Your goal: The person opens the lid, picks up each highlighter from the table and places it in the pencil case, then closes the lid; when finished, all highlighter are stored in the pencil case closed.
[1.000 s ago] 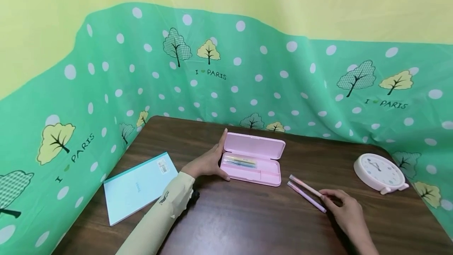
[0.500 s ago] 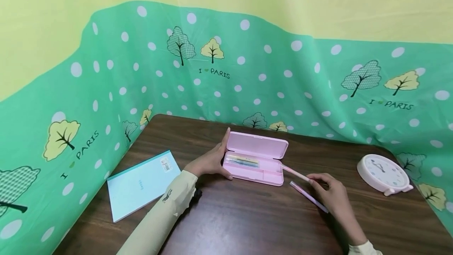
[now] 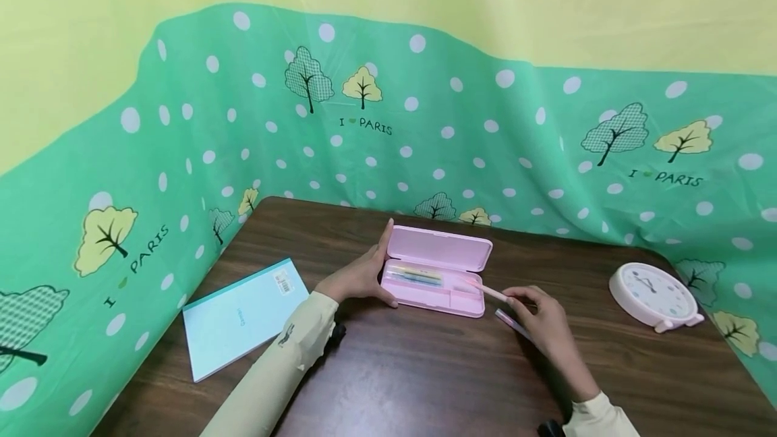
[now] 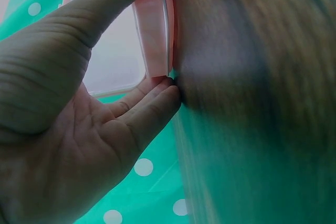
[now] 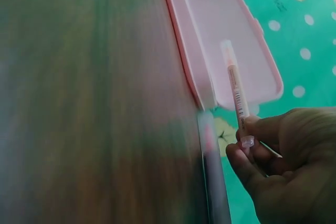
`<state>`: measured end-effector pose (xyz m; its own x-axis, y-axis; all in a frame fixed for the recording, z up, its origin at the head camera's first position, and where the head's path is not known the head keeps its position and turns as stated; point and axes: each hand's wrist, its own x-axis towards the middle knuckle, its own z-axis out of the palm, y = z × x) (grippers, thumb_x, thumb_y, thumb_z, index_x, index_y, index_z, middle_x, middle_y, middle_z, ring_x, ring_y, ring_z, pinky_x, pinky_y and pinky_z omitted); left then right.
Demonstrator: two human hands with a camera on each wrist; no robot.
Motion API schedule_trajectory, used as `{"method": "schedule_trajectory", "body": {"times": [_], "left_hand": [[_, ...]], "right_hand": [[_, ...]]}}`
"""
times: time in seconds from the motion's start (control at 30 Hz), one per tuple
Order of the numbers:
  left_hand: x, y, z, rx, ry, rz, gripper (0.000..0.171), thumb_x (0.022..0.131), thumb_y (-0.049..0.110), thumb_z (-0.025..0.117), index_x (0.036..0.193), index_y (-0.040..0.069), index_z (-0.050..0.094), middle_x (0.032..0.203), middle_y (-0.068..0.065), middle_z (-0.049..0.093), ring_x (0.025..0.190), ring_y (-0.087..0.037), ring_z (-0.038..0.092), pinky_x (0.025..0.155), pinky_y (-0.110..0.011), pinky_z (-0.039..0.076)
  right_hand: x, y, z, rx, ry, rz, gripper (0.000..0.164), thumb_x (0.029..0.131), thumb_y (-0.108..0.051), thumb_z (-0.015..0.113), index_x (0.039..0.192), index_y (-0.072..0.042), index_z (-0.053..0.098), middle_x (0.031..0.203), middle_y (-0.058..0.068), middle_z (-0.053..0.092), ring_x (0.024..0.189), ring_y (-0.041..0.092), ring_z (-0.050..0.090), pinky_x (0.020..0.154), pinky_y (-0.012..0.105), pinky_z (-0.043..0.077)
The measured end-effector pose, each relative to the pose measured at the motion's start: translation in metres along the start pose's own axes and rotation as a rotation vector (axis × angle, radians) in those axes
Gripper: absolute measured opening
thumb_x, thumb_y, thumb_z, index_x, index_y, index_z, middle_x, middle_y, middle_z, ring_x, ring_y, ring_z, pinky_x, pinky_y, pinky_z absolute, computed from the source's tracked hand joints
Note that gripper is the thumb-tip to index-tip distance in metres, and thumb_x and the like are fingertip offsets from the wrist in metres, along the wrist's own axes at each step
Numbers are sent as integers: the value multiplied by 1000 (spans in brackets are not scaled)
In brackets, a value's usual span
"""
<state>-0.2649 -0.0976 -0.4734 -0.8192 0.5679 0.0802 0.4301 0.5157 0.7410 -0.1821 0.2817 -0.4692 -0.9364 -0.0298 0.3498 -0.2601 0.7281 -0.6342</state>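
Note:
A pink pencil case (image 3: 438, 249) stands with its lid up on the table, several slim pens (image 3: 415, 276) lying in its back compartment. My left hand (image 3: 359, 279) grips the case's left end, thumb at the front and fingers behind, as the left wrist view shows too. Between thumb and fingertips my right hand (image 3: 542, 321) pinches a pale pink pen (image 5: 237, 90) by one end. The pen's other end reaches over the right side of the case. Below that hand a second, purplish pen (image 3: 512, 324) lies on the table, partly covered by the hand.
On the left of the wooden table (image 3: 388, 383) lies a light blue notebook (image 3: 245, 321) with a barcode label. A round white clock (image 3: 655, 295) lies tilted at the right. Green and yellow patterned cloth (image 3: 376, 174) hangs behind the table.
My right hand has lifted the pale pink pen from beside the purplish one and carried it left, so its tip is over the case. The left hand stays at the case.

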Motion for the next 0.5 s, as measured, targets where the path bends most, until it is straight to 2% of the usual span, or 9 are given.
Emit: {"method": "schedule_trajectory", "body": {"times": [0.17,0.3,0.5], "left_hand": [[9,-28,10,27,37,53,168,68,49,105,169,29,-28,180,-19,10,161,-36,27,126,-50,32],[11,-31,10,11,43,69,170,67,47,106,169,28,-28,180,-19,7,162,-37,24,126,-50,32],[18,-44,15,19,33,43,172,65,50,106,166,40,-33,182,-15,3,163,-34,23,125,-53,32]], "right_hand": [[12,-19,17,41,-48,-18,11,101,1,75,109,-3,81,106,11,76,97,22,67,79,20,50],[23,-32,32,70,-75,-48,14,100,4,74,110,-2,82,109,13,78,104,30,70,88,28,52],[35,-45,53,117,-130,-54,16,99,8,73,108,-1,82,109,15,78,104,31,70,90,34,56]]}}
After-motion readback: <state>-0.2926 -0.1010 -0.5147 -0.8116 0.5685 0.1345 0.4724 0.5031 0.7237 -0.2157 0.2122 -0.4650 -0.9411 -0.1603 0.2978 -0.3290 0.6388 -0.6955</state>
